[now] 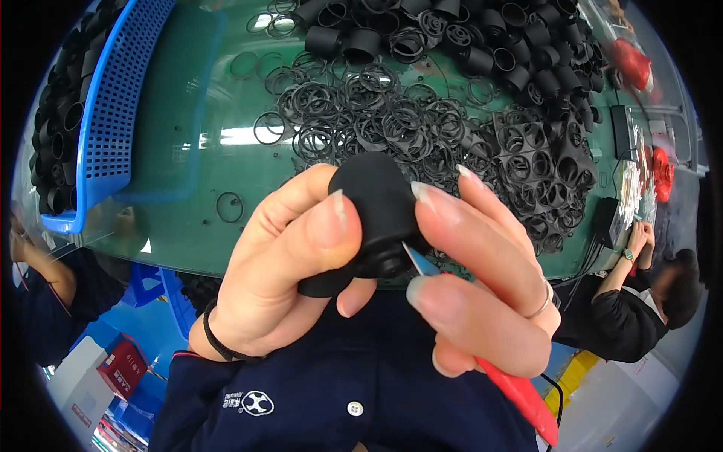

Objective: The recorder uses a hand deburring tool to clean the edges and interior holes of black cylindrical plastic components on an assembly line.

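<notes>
Between the thumb and fingers of my left hand (279, 260) is a black rubber part (374, 200), rounded at the top with a narrower stepped end below. A second black piece (326, 283) shows under my left thumb, partly hidden by the palm. My right hand (489, 279) grips a craft knife with a red handle (520, 399); its pointed blade (419, 260) meets the stepped end of the rubber part. The right thumb and fingertips also lie close along the part's right side.
Thin black rings and trimmings (376, 113) are heaped on the green tabletop (188, 151). Behind them lie many black cylindrical parts (489, 45). A blue basket (120, 113) of black parts stands at left. Co-workers sit at both sides, one in black sleeves (617, 309) at right.
</notes>
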{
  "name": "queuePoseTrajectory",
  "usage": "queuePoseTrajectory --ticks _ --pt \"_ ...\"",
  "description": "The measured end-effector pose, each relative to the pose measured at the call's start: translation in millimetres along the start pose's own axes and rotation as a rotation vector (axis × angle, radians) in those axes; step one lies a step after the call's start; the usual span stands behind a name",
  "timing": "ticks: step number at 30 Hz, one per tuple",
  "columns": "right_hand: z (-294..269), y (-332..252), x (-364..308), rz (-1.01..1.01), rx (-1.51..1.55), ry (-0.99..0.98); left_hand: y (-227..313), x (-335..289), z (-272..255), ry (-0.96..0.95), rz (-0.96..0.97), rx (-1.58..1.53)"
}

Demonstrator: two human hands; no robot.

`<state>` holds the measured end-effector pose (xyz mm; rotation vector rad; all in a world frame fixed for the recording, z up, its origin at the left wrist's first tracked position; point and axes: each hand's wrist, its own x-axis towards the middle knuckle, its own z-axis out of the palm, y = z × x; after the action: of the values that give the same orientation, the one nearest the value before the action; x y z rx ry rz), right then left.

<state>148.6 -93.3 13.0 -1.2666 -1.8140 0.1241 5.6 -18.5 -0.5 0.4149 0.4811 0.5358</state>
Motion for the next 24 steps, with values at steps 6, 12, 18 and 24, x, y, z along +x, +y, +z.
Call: queuePoseTrajectory --ticks 6,12,18,24 --pt "8.2 -2.6 3.0 0.034 -0.045 0.117 0.9 2.0 -1.5 -0.018 0.045 0.091" --pt "7.0 0.4 4.0 -0.069 -0.203 0.057 -1.2 2.4 -2.0 0.005 0.083 0.062" --pt "15.4 3.0 5.5 -0.139 -0.273 0.175 -0.6 1.3 -1.6 -0.038 0.091 0.051" --pt "27.1 15.5 4.9 -0.283 -0.409 0.321 0.7 -0.6 5.3 0.021 -0.042 -0.007"
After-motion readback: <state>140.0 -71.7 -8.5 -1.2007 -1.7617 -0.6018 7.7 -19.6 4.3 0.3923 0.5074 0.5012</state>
